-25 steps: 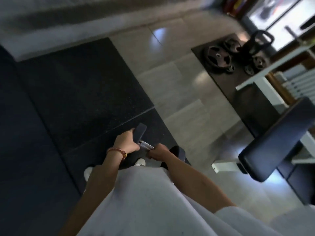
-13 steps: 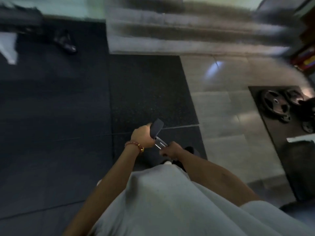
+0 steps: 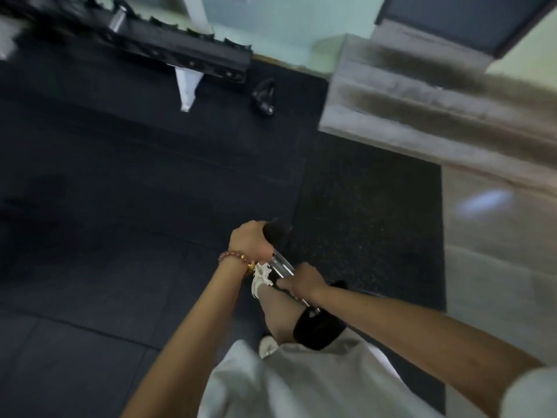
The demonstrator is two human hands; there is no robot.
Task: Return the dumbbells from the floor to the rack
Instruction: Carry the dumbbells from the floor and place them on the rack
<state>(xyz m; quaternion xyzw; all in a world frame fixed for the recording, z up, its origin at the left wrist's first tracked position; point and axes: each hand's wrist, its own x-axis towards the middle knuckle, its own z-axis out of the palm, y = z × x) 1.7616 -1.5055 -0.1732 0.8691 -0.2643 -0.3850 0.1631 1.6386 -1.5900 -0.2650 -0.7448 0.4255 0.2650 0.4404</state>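
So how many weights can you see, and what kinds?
Dumbbell, carried in both hands: 1
Kettlebell, on the floor by the rack: 1
Total: 2
The rack is too blurred to count anything on it.

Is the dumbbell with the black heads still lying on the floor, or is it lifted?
Lifted: both hands, left and right, hold the black-headed, chrome-handled dumbbell above a white shoe.

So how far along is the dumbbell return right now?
Done: the dumbbell is off the floor. In hand: the left hand cups its far head and the right hand grips the chrome handle. Left: carrying it across the dark mat to the rack ahead and setting it down. A kettlebell sits beside the rack.
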